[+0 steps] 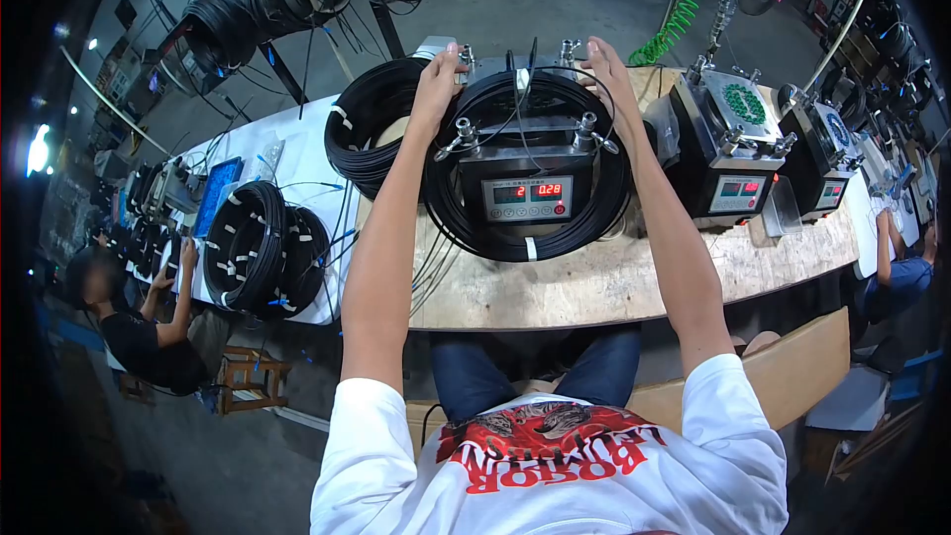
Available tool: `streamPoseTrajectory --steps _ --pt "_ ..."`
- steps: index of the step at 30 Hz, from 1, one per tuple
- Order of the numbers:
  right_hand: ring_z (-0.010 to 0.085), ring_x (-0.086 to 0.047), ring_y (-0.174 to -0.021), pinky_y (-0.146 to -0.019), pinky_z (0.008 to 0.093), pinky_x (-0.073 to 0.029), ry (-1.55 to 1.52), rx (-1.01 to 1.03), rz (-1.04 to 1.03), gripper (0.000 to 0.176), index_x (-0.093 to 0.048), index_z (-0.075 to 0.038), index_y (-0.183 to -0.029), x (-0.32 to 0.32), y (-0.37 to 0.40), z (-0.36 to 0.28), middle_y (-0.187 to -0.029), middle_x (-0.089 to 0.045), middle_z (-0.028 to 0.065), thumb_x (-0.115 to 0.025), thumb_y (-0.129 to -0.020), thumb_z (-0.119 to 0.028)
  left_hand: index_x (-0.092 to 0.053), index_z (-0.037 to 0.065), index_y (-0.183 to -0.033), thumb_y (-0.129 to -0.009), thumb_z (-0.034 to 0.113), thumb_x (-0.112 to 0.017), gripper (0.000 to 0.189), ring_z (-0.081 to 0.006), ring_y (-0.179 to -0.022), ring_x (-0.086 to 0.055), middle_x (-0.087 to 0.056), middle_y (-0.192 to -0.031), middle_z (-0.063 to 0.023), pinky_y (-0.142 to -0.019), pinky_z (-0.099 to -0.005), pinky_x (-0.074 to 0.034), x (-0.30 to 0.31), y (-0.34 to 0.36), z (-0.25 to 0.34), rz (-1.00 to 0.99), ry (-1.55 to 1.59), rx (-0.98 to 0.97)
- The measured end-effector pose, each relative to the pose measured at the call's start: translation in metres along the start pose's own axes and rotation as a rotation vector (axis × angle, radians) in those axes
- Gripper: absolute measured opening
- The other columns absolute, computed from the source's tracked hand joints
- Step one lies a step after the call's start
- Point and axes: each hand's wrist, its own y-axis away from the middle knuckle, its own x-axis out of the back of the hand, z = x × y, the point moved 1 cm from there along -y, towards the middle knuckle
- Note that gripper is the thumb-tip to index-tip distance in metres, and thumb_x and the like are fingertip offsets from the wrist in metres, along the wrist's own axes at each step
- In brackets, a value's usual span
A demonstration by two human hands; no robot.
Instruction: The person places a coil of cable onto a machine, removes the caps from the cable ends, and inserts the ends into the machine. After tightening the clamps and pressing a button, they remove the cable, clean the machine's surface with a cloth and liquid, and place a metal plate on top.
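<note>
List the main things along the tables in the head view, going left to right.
Banded cable coils, next cable coil, left hand, red-lit display showing 0.28, right hand, second machine's display, third machine's display.

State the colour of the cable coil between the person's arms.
The cable coil is black, with a white tie; best seen in the head view.

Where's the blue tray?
In the head view, the blue tray is at left on the white tabletop, just behind a big black coil.
</note>
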Motion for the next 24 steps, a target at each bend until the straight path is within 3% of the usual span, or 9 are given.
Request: streamPoseTrajectory --steps 8,11,18,24 --pt "0.0174 -0.059 -0.107 -0.089 0.0342 -0.051 0.065 -0.009 -0.076 0.067 -0.048 -0.004 -0.148 0.003 0.003 -0.001 -0.121 -0.061 0.0126 -0.055 -0.104 -0.054 -0.062 0.002 -0.133 -0.106 0.062 -0.039 0.07 -0.0209 -0.097 -0.059 -0.064 -0.11 -0.0145 -0.085 -0.0345 -0.048 0.005 -0.006 -0.011 0.04 -0.04 0.028" --pt "0.0175 -0.059 -0.107 -0.09 0.0344 -0.051 0.043 0.001 -0.075 0.066 -0.048 -0.004 -0.148 0.002 0.004 -0.005 -0.121 -0.06 0.0111 -0.054 -0.104 -0.054 -0.062 0.001 -0.132 -0.106 0.061 -0.039 0.07 -0.0199 -0.092 -0.059 -0.064 -0.108 -0.0135 -0.085 -0.0337 -0.049 0.005 -0.003 -0.006 0.057 -0.055 0.041" --pt "0.0149 -0.058 -0.104 -0.084 0.0314 -0.054 -0.011 -0.022 -0.026 0.063 -0.049 -0.002 -0.146 0.003 0.002 0.0 -0.119 -0.058 0.0077 -0.052 -0.106 -0.051 -0.061 -0.002 -0.132 -0.107 0.058 -0.042 0.068 -0.0205 -0.097 -0.058 -0.062 -0.112 -0.0144 -0.09 -0.0361 -0.049 0.0 -0.001 -0.002 0.027 0.005 0.007" --pt "0.0141 -0.056 -0.103 -0.082 0.0313 -0.054 0.037 0.081 -0.029 0.062 -0.048 -0.004 -0.148 0.002 -0.001 0.004 -0.118 -0.057 0.0077 -0.05 -0.107 -0.05 -0.06 -0.001 -0.135 -0.106 0.058 -0.043 0.068 -0.0208 -0.096 -0.057 -0.063 -0.11 -0.0134 -0.089 -0.0361 -0.048 -0.001 0.0 -0.001 0.041 -0.038 0.01"
